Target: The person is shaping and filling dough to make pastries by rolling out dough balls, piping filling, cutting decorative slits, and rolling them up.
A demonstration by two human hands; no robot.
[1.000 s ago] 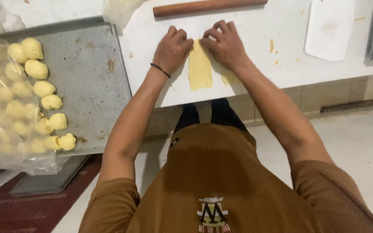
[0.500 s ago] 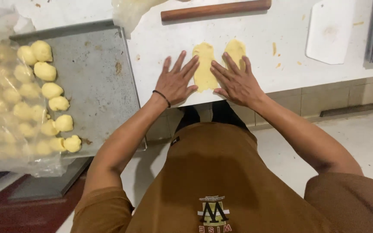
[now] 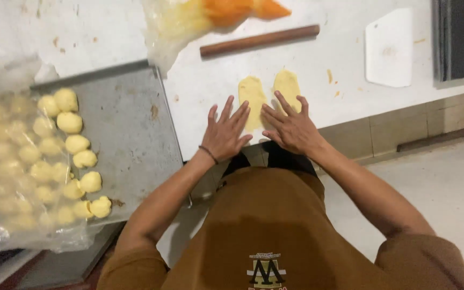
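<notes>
Two flattened pale-yellow dough strips lie side by side on the white counter (image 3: 318,102): the left dough strip (image 3: 251,92) and the right dough strip (image 3: 287,84). My left hand (image 3: 226,131) lies flat with fingers spread, its fingertips on the near end of the left strip. My right hand (image 3: 291,126) is also flat and spread, its fingers touching the near end of the right strip. Neither hand grips anything.
A wooden rolling pin (image 3: 259,40) lies beyond the dough. A white plastic scraper (image 3: 389,47) sits at the right. A grey baking tray (image 3: 130,134) on the left carries several dough balls (image 3: 71,122), partly under clear plastic (image 3: 12,161). An orange-filled plastic bag (image 3: 216,13) lies at the top.
Both hands have slid back toward me along the dough. The single strip under them a second ago now shows as two longer flattened strips lying beyond my fingertips.
</notes>
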